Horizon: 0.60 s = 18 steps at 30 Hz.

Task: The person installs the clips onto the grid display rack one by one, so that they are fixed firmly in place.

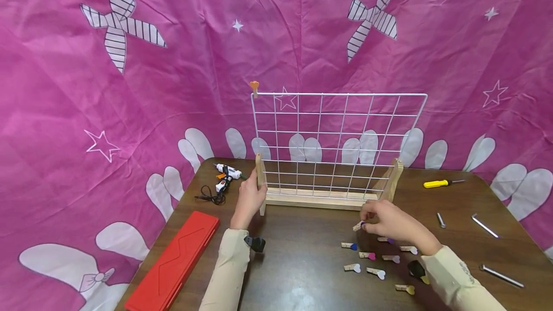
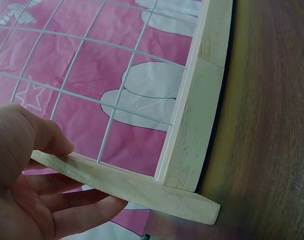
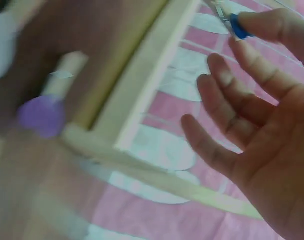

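Presently, the right hand (image 1: pixel 390 220) is clamped on a blue-hearted clothespin (image 1: pixel 357 226), pinched between thumb and forefinger; its other three fingers reach out away from the pin. The left hand (image 1: pixel 251 196) is clamped on the left upright (image 1: pixel 260 169) of a wooden stand (image 1: pixel 319 199), thumb on the grid side, fingers on the outer side.

Just nearside of the right hand, loose clothespins lie on the counter (image 1: pixel 298 253): a purple-hearted clothespin (image 1: pixel 386 240) closest, then a dark blue clothespin (image 1: pixel 349 246) and a pink-hearted clothespin (image 1: pixel 367 256), several pale-hearted clothespins (image 1: pixel 376 273), and a yellow-hearted clothespin (image 1: pixel 404 289) farthest from the fingers.

Beyond and between both hands, the stand carries a white wire grid (image 1: pixel 340 148). Well above the left hand, an orange-hearted clothespin (image 1: pixel 254 86) is clipped at the grid's top corner.

Left of the left hand lies a white glue gun (image 1: pixel 229 172) with a black cord (image 1: pixel 211 196); nearside of it, a red case (image 1: pixel 173 263). Right of the right hand, well apart, lie a short metal rod (image 1: pixel 440 220), a thin bent rod (image 1: pixel 485 226), a thicker rod (image 1: pixel 501 276) and a yellow-handled screwdriver (image 1: pixel 436 184). Behind everything hangs a pink curtain (image 1: pixel 194 85).
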Each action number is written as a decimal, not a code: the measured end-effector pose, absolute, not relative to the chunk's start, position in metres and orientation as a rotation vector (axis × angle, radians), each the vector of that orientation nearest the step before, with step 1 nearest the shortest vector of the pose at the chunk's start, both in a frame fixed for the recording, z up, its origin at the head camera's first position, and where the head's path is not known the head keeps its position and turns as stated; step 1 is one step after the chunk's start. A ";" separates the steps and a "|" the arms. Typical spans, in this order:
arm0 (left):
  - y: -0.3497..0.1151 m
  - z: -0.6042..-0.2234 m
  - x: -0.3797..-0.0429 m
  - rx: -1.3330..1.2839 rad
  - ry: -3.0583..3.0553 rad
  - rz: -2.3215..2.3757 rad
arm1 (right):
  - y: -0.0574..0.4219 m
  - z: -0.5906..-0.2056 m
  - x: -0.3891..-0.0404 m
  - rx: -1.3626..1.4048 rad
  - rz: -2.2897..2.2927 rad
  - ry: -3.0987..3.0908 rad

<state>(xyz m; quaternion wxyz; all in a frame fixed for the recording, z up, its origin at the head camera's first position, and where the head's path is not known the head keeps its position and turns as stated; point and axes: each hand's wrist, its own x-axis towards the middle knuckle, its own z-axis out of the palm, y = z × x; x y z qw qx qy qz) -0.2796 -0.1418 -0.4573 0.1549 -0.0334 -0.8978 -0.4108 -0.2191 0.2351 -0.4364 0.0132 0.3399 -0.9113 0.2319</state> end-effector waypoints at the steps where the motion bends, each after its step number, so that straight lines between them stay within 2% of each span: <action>1: -0.142 -0.458 -0.280 -0.091 -2.572 -1.179 | 0.233 -0.431 -0.219 1.081 0.754 -2.788; 7: -0.143 -0.460 -0.280 -0.089 -2.565 -1.161 | 0.213 -0.389 -0.219 1.138 0.798 -2.620; 18: -0.142 -0.459 -0.279 -0.105 -2.559 -1.166 | 0.163 -0.289 -0.225 1.178 0.444 -2.527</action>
